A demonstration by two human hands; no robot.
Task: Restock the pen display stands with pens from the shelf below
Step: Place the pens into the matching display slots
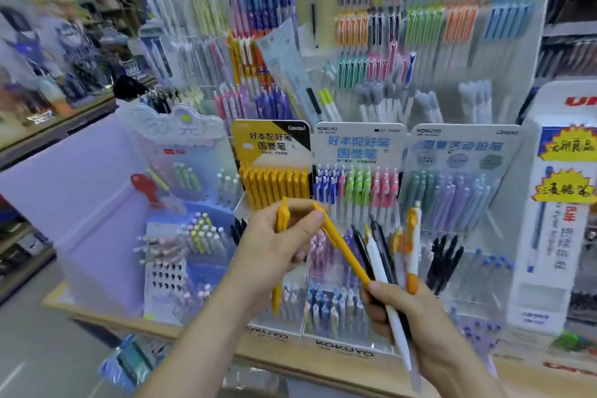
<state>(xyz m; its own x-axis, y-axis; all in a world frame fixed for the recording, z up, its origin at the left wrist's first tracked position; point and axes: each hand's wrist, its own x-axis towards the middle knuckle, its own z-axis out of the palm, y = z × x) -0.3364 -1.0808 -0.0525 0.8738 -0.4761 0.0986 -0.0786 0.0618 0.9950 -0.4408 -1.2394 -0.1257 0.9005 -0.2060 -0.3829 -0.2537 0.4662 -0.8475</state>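
Left hand (277, 245) grips an upright yellow pen (283, 216); right hand (410, 317), just beside, clutches a fanned pen bundle (376, 257)

A yellow pen (283, 220) stood upright in the left hand (277, 245) at centre frame. A second pen (345, 252), also yellow, slanted down to the right hand (416, 326), which gripped a bunch (376, 257) of white, black and orange pens. Above, the stand (271, 142) held a yellow row (274, 186).

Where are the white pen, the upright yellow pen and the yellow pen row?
white pen (379, 265): head view, upper barrel.
upright yellow pen (283, 220): head view, top part.
yellow pen row (274, 184): head view, clips.
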